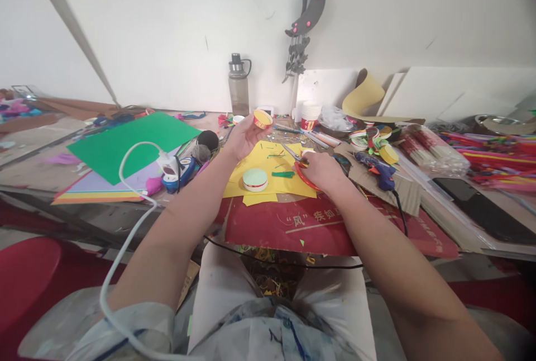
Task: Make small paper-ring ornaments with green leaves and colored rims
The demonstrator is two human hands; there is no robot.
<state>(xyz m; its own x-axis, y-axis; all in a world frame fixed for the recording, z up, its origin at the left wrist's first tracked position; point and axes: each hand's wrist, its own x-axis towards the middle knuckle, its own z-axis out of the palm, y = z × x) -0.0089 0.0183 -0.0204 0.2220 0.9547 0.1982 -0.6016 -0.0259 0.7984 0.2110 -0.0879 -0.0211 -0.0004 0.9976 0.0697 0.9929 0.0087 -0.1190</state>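
Note:
My left hand (243, 137) is raised over the table and closed round a small red and yellow paper cup (262, 119), held tilted with its mouth toward me. My right hand (322, 171) rests lower on the table, fingers closed round the red handles of a pair of scissors (300, 163), whose blades point left over a yellow paper sheet (274, 171). On that sheet lie a round pale green lid with a white rim (255, 179) and a small green paper scrap (283, 174).
A red printed sheet (318, 227) lies under the yellow one. Green paper (129, 146) and stacked coloured sheets lie left, with a white charger and cable (170, 164). A blue glue gun (379, 168), a water bottle (238, 86), cups, sticks and a phone (481, 210) crowd the right and back.

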